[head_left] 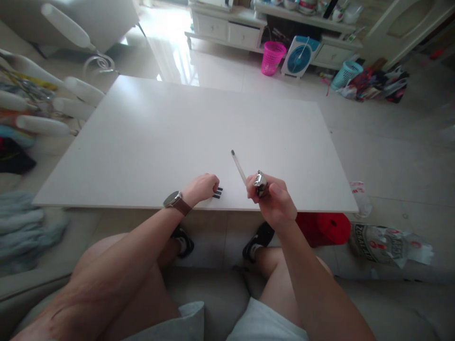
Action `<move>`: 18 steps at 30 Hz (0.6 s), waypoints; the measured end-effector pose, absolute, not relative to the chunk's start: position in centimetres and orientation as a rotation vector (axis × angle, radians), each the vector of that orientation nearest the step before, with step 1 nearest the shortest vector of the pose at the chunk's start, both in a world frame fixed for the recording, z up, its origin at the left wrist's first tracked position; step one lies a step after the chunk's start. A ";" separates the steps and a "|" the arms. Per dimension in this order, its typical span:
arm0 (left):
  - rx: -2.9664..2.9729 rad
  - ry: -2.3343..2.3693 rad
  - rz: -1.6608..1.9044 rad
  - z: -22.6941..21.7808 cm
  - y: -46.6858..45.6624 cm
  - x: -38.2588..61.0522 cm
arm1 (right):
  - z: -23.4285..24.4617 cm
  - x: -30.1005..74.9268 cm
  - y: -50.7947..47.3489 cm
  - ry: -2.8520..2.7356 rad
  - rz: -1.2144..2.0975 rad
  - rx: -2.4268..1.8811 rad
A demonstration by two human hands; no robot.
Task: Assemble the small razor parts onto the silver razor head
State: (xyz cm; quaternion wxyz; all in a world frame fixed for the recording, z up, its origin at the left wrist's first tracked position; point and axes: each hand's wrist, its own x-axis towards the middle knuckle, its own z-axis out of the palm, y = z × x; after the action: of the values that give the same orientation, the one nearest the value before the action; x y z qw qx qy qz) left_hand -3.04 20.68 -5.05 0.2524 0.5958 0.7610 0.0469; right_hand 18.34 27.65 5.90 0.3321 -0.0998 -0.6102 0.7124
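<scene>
My left hand (204,186) rests near the front edge of the white table (170,137), fingers curled down at a few short dark strips (218,192). The strips lie side by side, partly under the fingertips; whether one is pinched is hidden. Raised over the front edge, my right hand (275,196) is closed around a small silver metal object (260,182). Most of that object is inside the fist, so its kind is unclear. A thin, pale, pen-like stick (238,166) with a dark tip points away from me; its lower end disappears behind the right fingers.
A red roll (333,228) and a printed plastic bag (387,244) are on the floor at right. Beyond the table stand a pink basket (273,59), a blue-and-white fan (299,58) and a teal basket (346,75). White curved rails (67,26) flank the left side.
</scene>
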 end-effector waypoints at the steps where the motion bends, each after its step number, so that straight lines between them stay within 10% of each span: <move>1: 1.631 2.074 0.127 -5.1 20.7 -3.0 | 5.9 18.4 27.7 -1.591 1.864 -0.260; 18: 1.723 2.029 0.043 -5.6 20.7 -3.0 | 6.1 18.6 27.7 -1.588 1.865 -0.309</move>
State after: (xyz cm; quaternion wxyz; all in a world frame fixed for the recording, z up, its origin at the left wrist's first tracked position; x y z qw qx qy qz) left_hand -3.03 20.73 -5.60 0.2374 0.6288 0.7402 0.0157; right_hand 18.64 27.72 6.05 0.3302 -0.1181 -0.6072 0.7130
